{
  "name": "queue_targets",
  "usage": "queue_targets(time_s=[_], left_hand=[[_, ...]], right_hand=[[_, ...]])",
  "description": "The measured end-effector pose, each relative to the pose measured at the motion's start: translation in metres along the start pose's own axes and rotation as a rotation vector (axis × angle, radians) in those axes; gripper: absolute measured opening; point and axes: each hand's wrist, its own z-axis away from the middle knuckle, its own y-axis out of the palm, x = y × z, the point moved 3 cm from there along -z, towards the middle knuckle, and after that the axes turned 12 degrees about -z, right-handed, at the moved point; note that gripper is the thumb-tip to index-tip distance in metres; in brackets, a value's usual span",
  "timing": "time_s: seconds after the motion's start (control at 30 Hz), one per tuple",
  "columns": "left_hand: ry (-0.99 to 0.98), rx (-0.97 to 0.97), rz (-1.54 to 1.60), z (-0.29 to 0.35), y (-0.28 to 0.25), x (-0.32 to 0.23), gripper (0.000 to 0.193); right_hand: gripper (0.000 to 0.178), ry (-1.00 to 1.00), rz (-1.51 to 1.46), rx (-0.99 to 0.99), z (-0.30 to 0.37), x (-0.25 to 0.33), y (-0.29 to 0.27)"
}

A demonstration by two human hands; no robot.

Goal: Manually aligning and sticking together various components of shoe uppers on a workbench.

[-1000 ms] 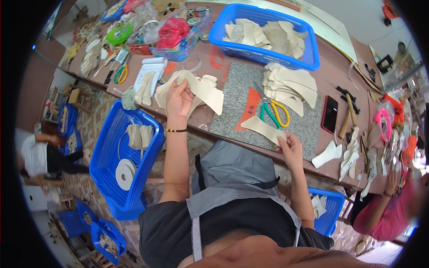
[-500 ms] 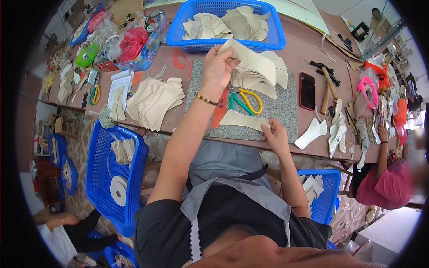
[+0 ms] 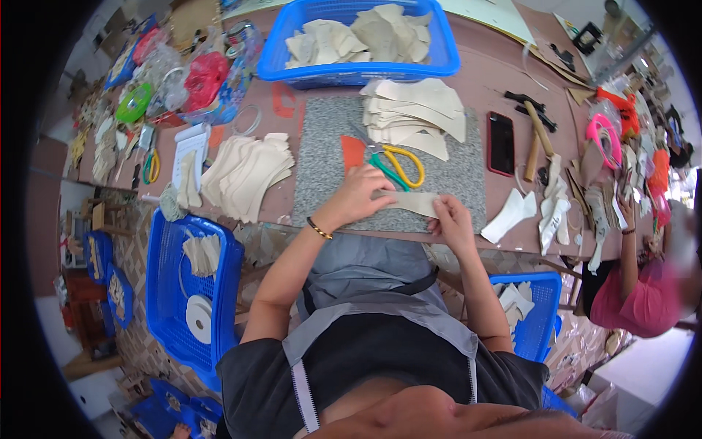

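Note:
Just above the table's near edge, a cream, leather-like cut piece (image 3: pixel 414 203) with flared ends is stretched between my hands. My left hand (image 3: pixel 360 194) is closed on its left end, fingers covering that part. The other end is pinched in my right hand (image 3: pixel 452 221), thumb on top. Beyond the piece, scissors (image 3: pixel 401 167) with one yellow and one green handle lie on a grey speckled slab (image 3: pixel 322 146). A stack of similar cream pieces (image 3: pixel 417 110) rests at the slab's far side. An orange-red scrap (image 3: pixel 352 152) lies beside the scissors.
Behind the slab stands a blue basket (image 3: pixel 358 73) of cut pieces. Another pile of pieces (image 3: pixel 245 175) lies left, a phone (image 3: pixel 501 143) and hammer (image 3: pixel 540 139) right. Blue crates (image 3: pixel 157 293) stand below the table on both sides. A co-worker in pink (image 3: pixel 635 296) sits at the far right.
My left hand has come down from the stack, where it held up a large cream piece, to the left end of the piece in my right hand. The large piece has left my grip.

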Motion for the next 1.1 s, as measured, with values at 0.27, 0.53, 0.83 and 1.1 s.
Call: queue_targets(time_s=[0.27, 0.53, 0.83, 1.1], left_hand=[[-0.472, -0.082, 0.436, 0.063, -0.061, 0.017, 0.013], [-0.976, -0.206, 0.016, 0.183, -0.106, 0.129, 0.019], [-0.959, -0.225, -0.067, 0.176, -0.104, 0.121, 0.018], [-0.893, -0.216, -0.094, 0.176, -0.100, 0.114, 0.018]], right_hand=[[0.022, -0.093, 0.047, -0.100, 0.020, 0.015, -0.025], [0.012, -0.200, -0.014, -0.125, 0.041, 0.045, -0.036], [0.021, -0.377, -0.724, 1.370, 0.111, 0.149, 0.092], [0.027, -0.393, -0.774, 1.619, 0.122, 0.163, 0.099]])
